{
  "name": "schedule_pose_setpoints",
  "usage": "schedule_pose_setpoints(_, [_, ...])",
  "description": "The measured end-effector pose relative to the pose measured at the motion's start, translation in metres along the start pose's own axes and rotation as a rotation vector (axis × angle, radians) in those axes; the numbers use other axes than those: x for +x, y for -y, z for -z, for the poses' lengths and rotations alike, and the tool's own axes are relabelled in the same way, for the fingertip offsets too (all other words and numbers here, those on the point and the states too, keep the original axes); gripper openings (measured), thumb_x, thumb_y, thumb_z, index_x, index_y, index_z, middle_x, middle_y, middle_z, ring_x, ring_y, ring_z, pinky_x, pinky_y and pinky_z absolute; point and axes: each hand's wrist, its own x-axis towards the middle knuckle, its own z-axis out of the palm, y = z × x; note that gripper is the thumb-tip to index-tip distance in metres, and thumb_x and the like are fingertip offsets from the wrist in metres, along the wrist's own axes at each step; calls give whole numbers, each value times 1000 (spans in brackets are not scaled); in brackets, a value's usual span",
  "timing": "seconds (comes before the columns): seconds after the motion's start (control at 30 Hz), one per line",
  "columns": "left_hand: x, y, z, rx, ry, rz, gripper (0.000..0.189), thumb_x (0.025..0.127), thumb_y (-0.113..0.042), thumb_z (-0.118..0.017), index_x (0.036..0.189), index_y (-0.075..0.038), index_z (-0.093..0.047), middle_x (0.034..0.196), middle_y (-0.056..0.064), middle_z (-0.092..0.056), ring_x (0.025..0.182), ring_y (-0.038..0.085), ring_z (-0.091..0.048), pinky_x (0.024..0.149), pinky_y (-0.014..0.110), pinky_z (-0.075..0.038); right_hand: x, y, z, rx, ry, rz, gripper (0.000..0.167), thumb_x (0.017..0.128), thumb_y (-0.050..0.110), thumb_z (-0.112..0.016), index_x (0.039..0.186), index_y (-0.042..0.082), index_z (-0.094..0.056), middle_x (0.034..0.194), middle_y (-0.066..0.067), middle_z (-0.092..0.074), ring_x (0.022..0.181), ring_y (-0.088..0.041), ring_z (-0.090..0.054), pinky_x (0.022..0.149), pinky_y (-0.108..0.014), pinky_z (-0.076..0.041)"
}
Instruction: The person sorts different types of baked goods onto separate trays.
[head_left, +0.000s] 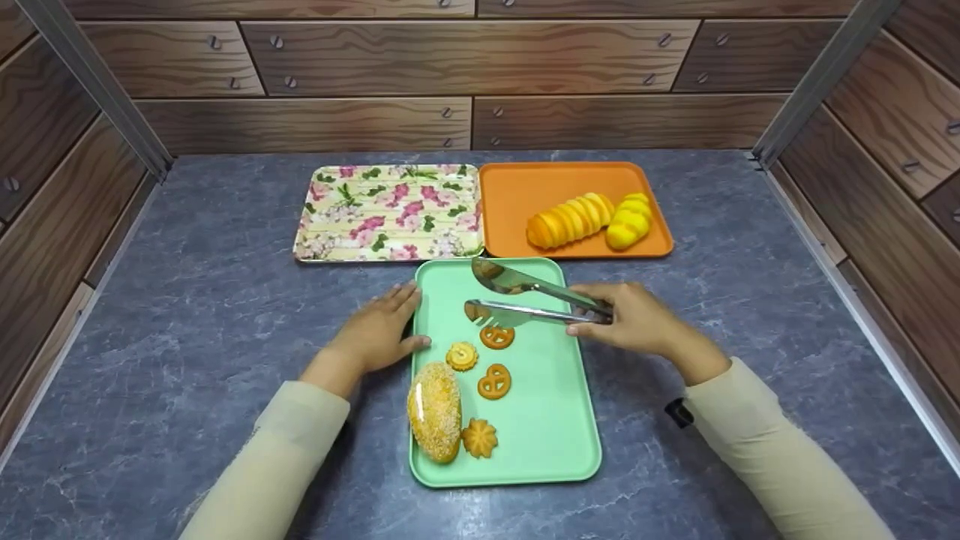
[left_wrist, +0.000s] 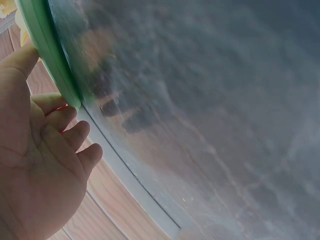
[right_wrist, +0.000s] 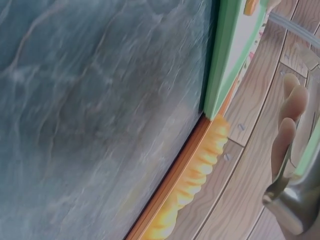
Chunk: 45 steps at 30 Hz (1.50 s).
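Note:
My left hand rests with extended fingers against the left edge of the green tray. In the left wrist view, thumb and fingertips touch the tray's rim. Over the tray's far right side, my right hand grips metal tongs, their arms spread with nothing between the tips. The lower tip hangs over one pretzel, partly hiding it. Nearer lie a second pretzel, a round cookie, a flower-shaped cookie and a crumb-coated bread loaf at the left rim.
Behind the green tray stand a floral tray on the left and an orange tray on the right. The orange one bears a sliced orange-yellow loaf and a smaller yellow one. Wood-patterned walls enclose the dark marbled table.

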Motion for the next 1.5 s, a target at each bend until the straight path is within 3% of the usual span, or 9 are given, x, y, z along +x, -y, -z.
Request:
schedule_pose_setpoints(0.13, [0, 0, 0, 6, 1, -4, 80, 95, -51, -50, 153, -7, -17, 158, 10, -10, 143, 30, -11, 115, 47, -14, -2, 4, -3, -8, 41, 41, 68, 82, 52, -69, 130, 5, -59, 79, 6, -62, 54, -9, -45, 53, -27, -41])
schedule_pose_setpoints(0.5, [-1, 0, 1, 7, -14, -16, 79, 95, -50, -51, 152, -5, -19, 158, 11, -11, 143, 31, -12, 114, 48, -15, -3, 12, -6, 33, 137, 182, 55, 82, 44, -73, 125, 10, -63, 85, 11, -67, 61, -6, -57, 52, -26, -50])
schedule_pose_setpoints(1.03, [-1, 0, 0, 24, -16, -7, 80, 95, -51, -50, 152, -5, -18, 158, 11, -11, 143, 31, -12, 114, 48, -16, -1, 24, -9, -86, 197, 323, 54, 76, 46, -78, 121, 18, -67, 86, 7, -68, 56, -1, -52, 47, -22, -46])
schedule_pose_setpoints(1.5, [-1, 0, 1, 9, -28, -19, 79, 95, -49, -51, 152, -4, -19, 158, 12, -12, 142, 33, -12, 114, 48, -15, 17, 31, -6, -219, 223, 435, 61, 70, 41, -84, 125, 24, -65, 90, 6, -69, 59, 1, -52, 52, -22, -45])
